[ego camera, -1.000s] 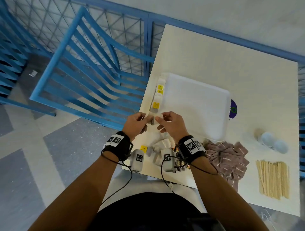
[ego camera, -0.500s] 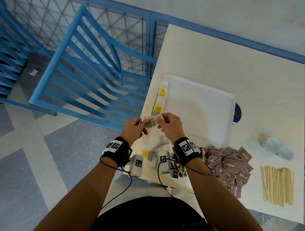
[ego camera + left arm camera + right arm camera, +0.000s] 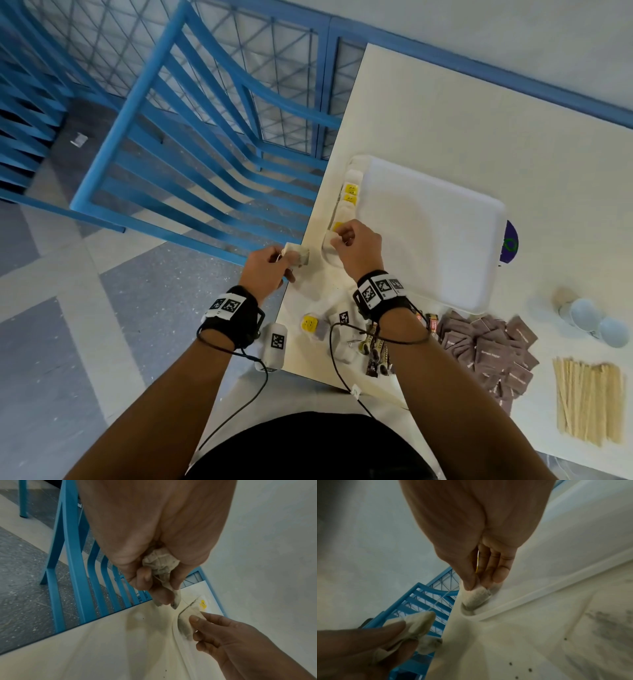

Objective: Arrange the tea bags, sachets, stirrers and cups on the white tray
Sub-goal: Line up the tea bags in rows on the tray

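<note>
My left hand [image 3: 274, 263] grips a bunch of tea bags [image 3: 297, 256] at the table's left edge; in the left wrist view the tea bags [image 3: 160, 563] are crumpled between thumb and fingers. My right hand [image 3: 346, 240] pinches one tea bag [image 3: 476, 596] at the near left corner of the white tray [image 3: 445, 246]. A thin string runs between the two bags. A row of tea bags with yellow tags [image 3: 350, 193] lies along the tray's left side.
Loose tea bags [image 3: 315, 325] and dark sachets [image 3: 376, 353] lie near my wrists. Brown sachets [image 3: 489, 346], wooden stirrers [image 3: 589, 401] and pale cups [image 3: 589, 318] sit right of the tray. A blue chair [image 3: 191, 144] stands left of the table.
My hands have parted: the right carried one tea bag forward to the tray's corner, while the left stayed back with the other bags.
</note>
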